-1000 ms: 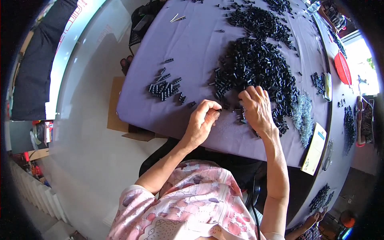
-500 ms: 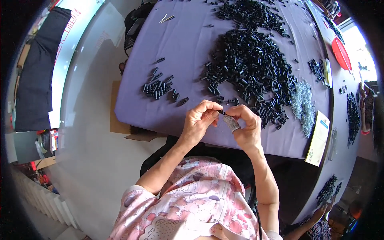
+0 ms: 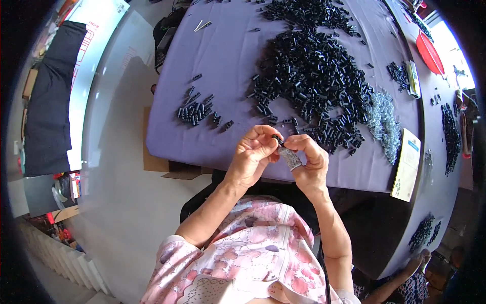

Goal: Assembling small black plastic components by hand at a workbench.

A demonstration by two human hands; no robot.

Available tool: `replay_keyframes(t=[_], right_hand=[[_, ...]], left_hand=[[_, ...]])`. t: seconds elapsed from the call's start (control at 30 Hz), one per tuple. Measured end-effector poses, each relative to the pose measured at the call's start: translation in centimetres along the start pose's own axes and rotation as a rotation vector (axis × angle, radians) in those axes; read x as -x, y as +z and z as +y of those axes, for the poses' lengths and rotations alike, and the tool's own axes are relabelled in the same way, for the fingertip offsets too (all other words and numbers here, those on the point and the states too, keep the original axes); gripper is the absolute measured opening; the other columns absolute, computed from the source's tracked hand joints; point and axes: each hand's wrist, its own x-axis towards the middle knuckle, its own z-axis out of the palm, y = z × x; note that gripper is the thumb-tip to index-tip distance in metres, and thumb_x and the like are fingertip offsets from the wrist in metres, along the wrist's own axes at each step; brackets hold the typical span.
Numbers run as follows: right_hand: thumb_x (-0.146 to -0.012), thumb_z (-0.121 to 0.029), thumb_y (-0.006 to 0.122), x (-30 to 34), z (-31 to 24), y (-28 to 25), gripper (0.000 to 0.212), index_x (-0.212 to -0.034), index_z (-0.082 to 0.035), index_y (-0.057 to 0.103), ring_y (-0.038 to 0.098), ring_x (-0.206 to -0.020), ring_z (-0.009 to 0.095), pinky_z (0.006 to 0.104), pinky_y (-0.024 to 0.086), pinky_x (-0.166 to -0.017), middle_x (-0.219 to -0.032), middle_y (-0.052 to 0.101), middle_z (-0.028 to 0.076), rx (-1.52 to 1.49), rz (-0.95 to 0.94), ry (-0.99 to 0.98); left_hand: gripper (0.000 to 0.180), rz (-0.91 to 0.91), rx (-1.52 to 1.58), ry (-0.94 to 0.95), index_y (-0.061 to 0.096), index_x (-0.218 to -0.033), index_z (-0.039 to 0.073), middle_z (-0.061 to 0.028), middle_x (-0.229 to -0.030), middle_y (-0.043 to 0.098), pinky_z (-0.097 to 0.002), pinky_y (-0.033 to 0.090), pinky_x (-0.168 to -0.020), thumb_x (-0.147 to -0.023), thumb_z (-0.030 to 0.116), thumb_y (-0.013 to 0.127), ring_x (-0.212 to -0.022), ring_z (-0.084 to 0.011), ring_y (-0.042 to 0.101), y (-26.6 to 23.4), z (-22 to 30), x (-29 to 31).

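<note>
Before me, at the near edge of the purple-covered table, both my hands meet over a small black cylindrical part (image 3: 277, 138). My left hand (image 3: 251, 158) pinches it between thumb and fingertips. From the other side, my right hand (image 3: 311, 164) closes its thumb and finger on the part's right end. A grey speckled wrap (image 3: 290, 159) covers one finger of my right hand. Just beyond lies a big heap of black tubular parts (image 3: 316, 83). Off to the left, a smaller group of longer black pieces (image 3: 195, 110) rests on the cloth.
Right of the heap are small clear pieces (image 3: 383, 124) and a pale printed booklet (image 3: 406, 164). A red tray (image 3: 430, 53) stands farther right. Another person's hand (image 3: 417, 262) is near black parts at lower right. A cardboard box (image 3: 154, 152) sits under the table's left edge.
The view has shifted slightly. My hands stay together on the black part, which now tilts a little differently between my fingertips.
</note>
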Motion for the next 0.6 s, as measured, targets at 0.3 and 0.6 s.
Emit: replay_keyframes(t=[0.3,0.6], right_hand=[[-0.063,0.017,0.062,1.2,0.8,0.4,0.029,-0.086,0.0,0.059,0.064,-0.08,0.02,0.0271,0.049,-0.073,-0.088,0.064,0.011,-0.092,0.108,0.074],[-0.065,0.017,0.061,1.4,1.1,0.5,0.027,-0.085,-0.001,0.06,0.064,-0.08,0.021,0.0269,0.049,-0.074,-0.089,0.064,0.011,-0.127,0.14,0.093]], left_hand=[[0.02,0.069,0.103,-0.045,0.061,-0.105,0.01,-0.0028,-0.094,0.065,-0.0249,0.048,-0.068,-0.087,0.004,0.06,-0.078,-0.0098,0.059,0.9,-0.8,-0.3],[0.02,0.03,0.091,0.017,0.064,-0.104,0.01,-0.0046,-0.095,0.067,-0.0251,0.048,-0.071,-0.086,0.001,0.059,-0.081,-0.011,0.06,1.0,-1.0,-0.4]])
